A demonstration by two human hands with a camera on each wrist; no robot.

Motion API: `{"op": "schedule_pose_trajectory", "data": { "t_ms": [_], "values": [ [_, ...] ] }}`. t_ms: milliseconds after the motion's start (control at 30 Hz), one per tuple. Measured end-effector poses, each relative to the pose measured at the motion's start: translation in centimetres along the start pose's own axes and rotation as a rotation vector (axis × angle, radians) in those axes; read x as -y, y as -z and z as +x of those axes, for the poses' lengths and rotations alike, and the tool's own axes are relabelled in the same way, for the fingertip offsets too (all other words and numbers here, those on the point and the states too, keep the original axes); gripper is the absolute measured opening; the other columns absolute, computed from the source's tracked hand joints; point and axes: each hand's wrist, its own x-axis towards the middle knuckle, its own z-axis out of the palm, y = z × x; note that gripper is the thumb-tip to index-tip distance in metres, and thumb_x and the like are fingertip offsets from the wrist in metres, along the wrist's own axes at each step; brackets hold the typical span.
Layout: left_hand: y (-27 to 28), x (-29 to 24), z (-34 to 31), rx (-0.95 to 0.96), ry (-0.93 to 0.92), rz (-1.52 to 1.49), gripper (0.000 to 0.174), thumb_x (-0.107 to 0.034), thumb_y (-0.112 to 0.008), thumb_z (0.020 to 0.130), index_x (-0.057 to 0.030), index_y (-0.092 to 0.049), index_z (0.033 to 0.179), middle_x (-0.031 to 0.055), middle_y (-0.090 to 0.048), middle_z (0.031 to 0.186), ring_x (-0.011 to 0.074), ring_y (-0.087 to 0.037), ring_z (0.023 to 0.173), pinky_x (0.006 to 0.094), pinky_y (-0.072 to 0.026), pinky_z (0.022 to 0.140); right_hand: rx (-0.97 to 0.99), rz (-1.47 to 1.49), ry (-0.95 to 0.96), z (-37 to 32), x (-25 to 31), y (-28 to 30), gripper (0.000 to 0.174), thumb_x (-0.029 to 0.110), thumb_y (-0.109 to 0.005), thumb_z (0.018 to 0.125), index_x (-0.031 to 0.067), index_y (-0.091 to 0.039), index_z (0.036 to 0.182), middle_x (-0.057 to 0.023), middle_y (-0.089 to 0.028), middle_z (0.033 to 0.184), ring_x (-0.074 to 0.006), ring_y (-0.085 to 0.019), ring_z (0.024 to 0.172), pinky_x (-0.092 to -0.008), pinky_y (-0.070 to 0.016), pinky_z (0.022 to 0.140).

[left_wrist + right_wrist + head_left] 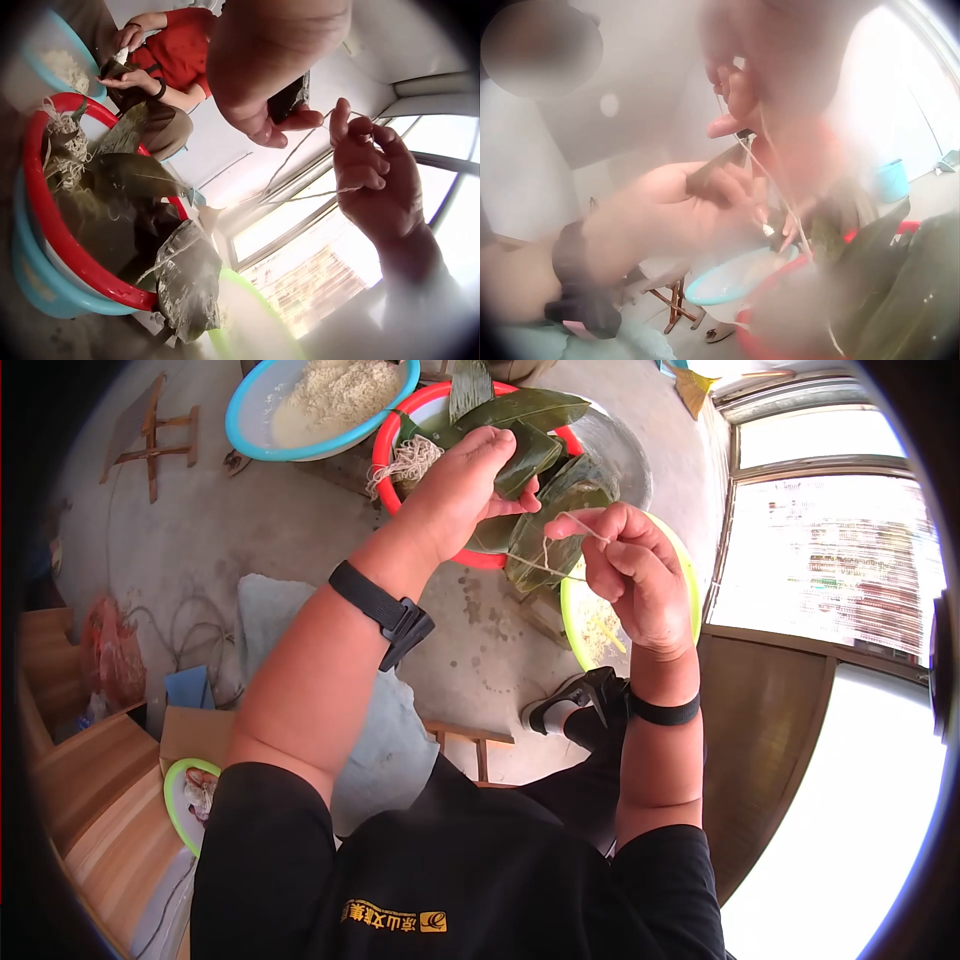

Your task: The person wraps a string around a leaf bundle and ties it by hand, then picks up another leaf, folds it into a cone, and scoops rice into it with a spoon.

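Observation:
In the head view my left hand (pixel 462 485) grips a folded green leaf packet (pixel 527 458) over a red-rimmed basin (pixel 382 452). Its thumb lies on top of the packet; what is inside is hidden. To the right, my right hand (pixel 640 572) holds a thin pale string (pixel 532 566) with curled fingers, the strand looped over a finger. Stretched between both hands, the string (pixel 300 199) also shows in the left wrist view. Long wet leaves (pixel 570 510) and a bunch of string (pixel 412 462) lie in the red-rimmed basin. Haze blurs the right wrist view.
A blue basin (pixel 236 418) of white rice stands at the far left. Beneath my right hand is a yellow-green basin (pixel 690 585) with pale yellow bits. A metal basin (pixel 635 455) sits behind the leaves. Opposite, a person in a red shirt (pixel 180 49) handles a leaf.

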Motion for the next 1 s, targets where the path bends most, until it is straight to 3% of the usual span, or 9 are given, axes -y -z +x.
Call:
{"op": "schedule_pose_trajectory", "data": {
  "t_ms": [67, 100, 200, 400, 533, 733, 800, 867, 1000],
  "values": [
    [-0.4, 0.7, 0.1, 0.065, 0.003, 0.017, 0.027, -0.031, -0.049, 0.107, -0.01, -0.057, 0.122, 0.0004, -0.062, 0.118, 0.0143, -0.063, 0.094, 0.036, -0.0557, 0.086, -0.003, -0.062, 0.017, -1.5, 0.1, -0.6, 0.009, -0.001, -0.046, 0.085, 0.0045, -0.054, 0.085, -0.0154, -0.069, 0.121, -0.0027, -0.037, 0.056, -0.0213, -0.0335, 0.052],
    [-1.9, 0.4, -0.5, 0.041, 0.014, 0.042, 0.029, -0.032, -0.049, 0.107, -0.009, -0.056, 0.123, 0.0016, -0.062, 0.116, 0.0156, -0.064, 0.093, 0.0369, -0.0561, 0.086, -0.022, -0.123, 0.07, -1.9, -0.1, -0.6, 0.009, 0.002, -0.043, 0.086, 0.0072, -0.05, 0.086, -0.025, -0.064, 0.123, -0.0047, -0.034, 0.054, -0.0199, -0.0339, 0.052],
    [-4.1, 2.0, -0.5, 0.107, 0.114, -0.018, 0.03, -0.033, -0.05, 0.106, -0.0085, -0.054, 0.123, 0.0026, -0.061, 0.113, 0.0169, -0.064, 0.09, 0.0355, -0.0567, 0.082, -0.123, -0.063, 0.071, -3.2, -0.1, 0.5, 0.01, -0.002, -0.046, 0.083, 0.0049, -0.053, 0.082, -0.0168, -0.066, 0.126, -0.0041, -0.04, 0.058, -0.0218, -0.036, 0.055],
    [-5.6, 3.1, 0.1, 0.277, 0.232, 0.059, 0.029, -0.033, -0.049, 0.107, -0.0074, -0.057, 0.118, 0.0069, -0.063, 0.093, 0.0149, -0.06, 0.072, 0.0266, -0.0453, 0.056, -0.211, 0.092, 0.079, -6.5, -0.1, 5.7, 0.011, -0.001, -0.044, 0.084, 0.0048, -0.053, 0.083, -0.0205, -0.067, 0.123, -0.0048, -0.04, 0.057, -0.0208, -0.0363, 0.056],
    [-7.1, 3.0, 0.7, 0.067, 0.3, 0.119, 0.025, -0.031, -0.048, 0.107, -0.01, -0.057, 0.116, 0.0074, -0.063, 0.094, 0.0129, -0.053, 0.067, 0.023, -0.0375, 0.054, -0.237, 0.049, 0.043, -7.9, -1.3, 10.2, 0.016, 0.0, -0.041, 0.09, 0.004, -0.056, 0.095, -0.0225, -0.065, 0.121, -0.0094, -0.042, 0.061, -0.0225, -0.0411, 0.06],
    [-9.2, 5.0, 2.7, -0.026, 0.376, 0.133, 0.026, -0.032, -0.048, 0.106, -0.0092, -0.057, 0.116, 0.0092, -0.063, 0.095, 0.0137, -0.053, 0.069, 0.0225, -0.0373, 0.054, -0.344, -0.559, 0.118, -6.2, -4.5, 11.8, 0.042, 0.025, -0.06, 0.1, 0.0019, -0.056, 0.135, -0.0153, -0.064, 0.128, -0.0246, -0.061, 0.115, -0.0364, -0.05, 0.098],
    [-10.5, 5.7, 3.3, -0.032, 0.386, 0.125, 0.028, -0.031, -0.048, 0.106, -0.0075, -0.058, 0.119, 0.0096, -0.063, 0.093, 0.0143, -0.054, 0.069, 0.0232, -0.0401, 0.056, -0.318, -1.018, 0.296, -5.6, -5.6, 12.2, 0.048, 0.033, -0.061, 0.1, 0.0028, -0.056, 0.137, -0.0208, -0.056, 0.14, -0.0368, -0.044, 0.14, -0.0446, -0.0381, 0.113],
    [-12.1, 6.5, 3.9, -0.075, 0.384, 0.116, 0.029, -0.03, -0.047, 0.106, -0.0068, -0.059, 0.119, 0.0097, -0.064, 0.093, 0.0146, -0.054, 0.069, 0.0236, -0.0416, 0.058, -0.253, -1.087, 0.471, -5.0, -5.5, 11.9, 0.044, 0.03, -0.062, 0.1, 0.0014, -0.058, 0.133, -0.019, -0.062, 0.133, -0.0319, -0.054, 0.129, -0.0411, -0.0444, 0.106],
    [-12.1, 7.8, 5.0, -0.025, 0.367, 0.083, 0.031, -0.031, -0.046, 0.107, -0.0065, -0.06, 0.118, 0.0084, -0.064, 0.092, 0.0152, -0.055, 0.07, 0.0247, -0.0423, 0.059, -0.315, -0.325, -0.006, -5.8, -5.4, 11.1, 0.03, 0.023, -0.062, 0.1, 0.001, -0.064, 0.121, -0.01, -0.069, 0.112, -0.0185, -0.064, 0.104, -0.0325, -0.0504, 0.09]
  ]
}}
